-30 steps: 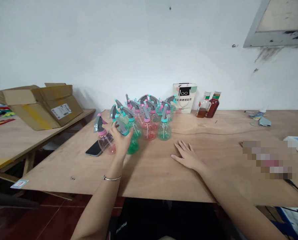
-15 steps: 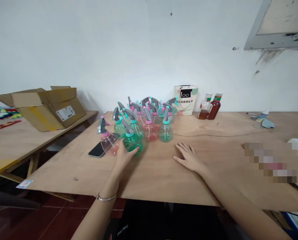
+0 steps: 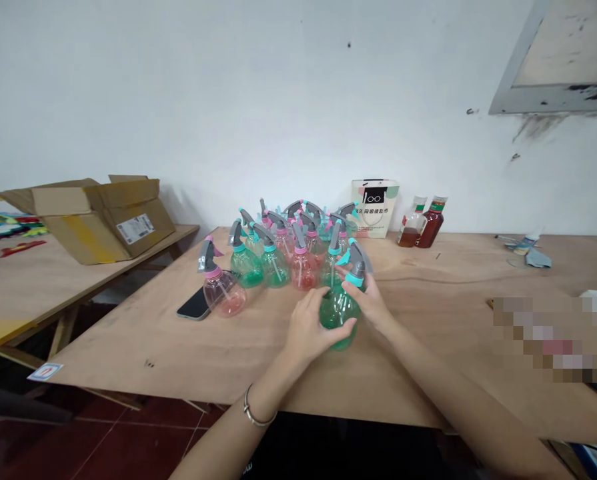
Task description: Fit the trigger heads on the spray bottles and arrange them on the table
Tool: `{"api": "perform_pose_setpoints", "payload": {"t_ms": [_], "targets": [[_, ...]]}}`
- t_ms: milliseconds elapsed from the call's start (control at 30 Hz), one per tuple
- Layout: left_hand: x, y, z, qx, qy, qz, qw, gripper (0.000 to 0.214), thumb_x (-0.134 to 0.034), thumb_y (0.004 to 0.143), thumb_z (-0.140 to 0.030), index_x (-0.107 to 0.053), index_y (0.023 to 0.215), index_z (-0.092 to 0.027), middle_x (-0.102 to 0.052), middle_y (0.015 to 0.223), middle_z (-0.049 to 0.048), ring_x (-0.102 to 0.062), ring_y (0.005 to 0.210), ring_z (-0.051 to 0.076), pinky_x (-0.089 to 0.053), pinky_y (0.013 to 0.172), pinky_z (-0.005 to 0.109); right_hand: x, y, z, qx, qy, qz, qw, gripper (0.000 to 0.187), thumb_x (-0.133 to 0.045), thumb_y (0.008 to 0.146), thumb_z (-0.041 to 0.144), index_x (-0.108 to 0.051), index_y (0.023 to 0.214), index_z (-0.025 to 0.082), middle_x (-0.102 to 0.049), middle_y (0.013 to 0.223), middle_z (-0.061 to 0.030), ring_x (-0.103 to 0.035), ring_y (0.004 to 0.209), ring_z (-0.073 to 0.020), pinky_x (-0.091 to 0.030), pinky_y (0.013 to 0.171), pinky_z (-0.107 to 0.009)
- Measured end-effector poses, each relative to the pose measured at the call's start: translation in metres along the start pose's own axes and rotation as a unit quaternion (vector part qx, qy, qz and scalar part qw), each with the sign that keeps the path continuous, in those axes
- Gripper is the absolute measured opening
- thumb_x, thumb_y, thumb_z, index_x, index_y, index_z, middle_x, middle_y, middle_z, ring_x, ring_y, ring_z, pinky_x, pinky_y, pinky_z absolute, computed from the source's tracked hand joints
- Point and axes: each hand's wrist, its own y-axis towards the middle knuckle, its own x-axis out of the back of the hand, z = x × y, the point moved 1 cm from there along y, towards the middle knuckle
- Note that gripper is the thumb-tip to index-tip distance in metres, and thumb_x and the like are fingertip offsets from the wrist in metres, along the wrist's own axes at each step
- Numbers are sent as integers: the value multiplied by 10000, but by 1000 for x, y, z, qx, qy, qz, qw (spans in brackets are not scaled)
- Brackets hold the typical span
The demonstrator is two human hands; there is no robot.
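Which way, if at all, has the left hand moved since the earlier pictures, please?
Yes, the left hand has moved right, farther from the phone, with the green bottle.

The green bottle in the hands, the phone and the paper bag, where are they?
Held green bottle (image 3: 340,308), head view: its round body.
Phone (image 3: 193,305), head view: its dark screen.
Paper bag (image 3: 376,217), head view: its printed front.

Single head camera is looking forward and down from above the near edge of the wooden surface (image 3: 431,287), facing the white wall (image 3: 238,100). View is running wide: cardboard box (image 3: 108,230) sitting left, spray bottles (image 3: 304,270) showing mid-frame, fairly near, forearms (image 3: 228,440) crossing the bottom edge.
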Motion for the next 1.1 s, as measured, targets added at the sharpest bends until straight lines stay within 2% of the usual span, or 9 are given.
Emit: {"api": "perform_pose_setpoints", "payload": {"t_ms": [100,200,300,400,500,600,667,867,1100], "targets": [[-7,4,-7,-4,37,21,999,617,-782,637,-535,-601,1116,-189,-651,990,117,-612,952,324,-449,867,456,2,4,1,-15,33,-33,999,639,-701,689,613,-586,1186,229,-637,1271,-87,-548,1253,-286,-427,1083,-459],[-4,2,-5,-4,40,82,996,673,-761,654,-585,-586,1173,-195,-656,1067,129,-596,1030,346,-404,941,493,12,1,-1,-32,14,-30,999,550,-657,728,608,-616,1124,227,-656,1246,-81,-571,1226,-282,-431,1076,-460],[8,-7,10,15,15,137,990,503,-584,851,-541,-550,1250,-236,-630,1224,111,-558,1159,313,-349,1028,498,25,-2,-1,-41,-22,-7,999,543,-567,781,609,-595,1168,230,-633,1285,-87,-565,1235,-281,-429,1075,-461],[23,-19,36,89,69,159,981,451,-415,951,-501,-524,1298,-234,-574,1333,118,-499,1259,298,-305,1081,516,38,-2,4,-69,-14,51,996,581,-414,816,571,-553,1240,199,-616,1305,-111,-558,1243,-291,-432,1066,-468],[29,-28,58,116,154,231,954,584,-413,935,-569,-448,1397,-214,-410,1494,146,-338,1400,331,-199,1134,578,46,0,10,-144,39,97,984,626,-322,785,479,-509,1290,160,-617,1292,-134,-564,1232,-294,-417,1063,-498],[20,-27,69,68,202,347,913,762,-416,890,-677,-318,1493,-222,-173,1601,119,-90,1486,333,-45,1161,611,48,-2,12,-176,139,112,968,601,-417,704,422,-536,1238,172,-652,1227,-129,-571,1216,-292,-357,1103,-516],[9,-20,71,29,225,394,891,812,-385,879,-717,-276,1515,-225,-109,1611,97,-32,1491,318,11,1169,596,46,-4,10,-162,222,133,952,539,-504,657,373,-583,1158,193,-683,1159,-108,-586,1191,-287,-307,1138,-515],[-12,-4,75,-16,243,393,887,706,-322,934,-660,-243,1524,-280,-173,1601,49,-94,1493,268,-28,1186,579,37,-15,-2,-187,337,161,909,405,-566,595,308,-667,969,190,-717,1011,-81,-657,1018,-278,-333,1125,-543],[-6,-8,78,-25,238,405,883,722,-296,936,-673,-222,1532,-272,-147,1604,52,-81,1494,254,-41,1200,539,29,-16,-7,-188,299,129,927,326,-621,688,402,-655,946,207,-713,957,-70,-661,912,-237,-450,1027,-494]]}}
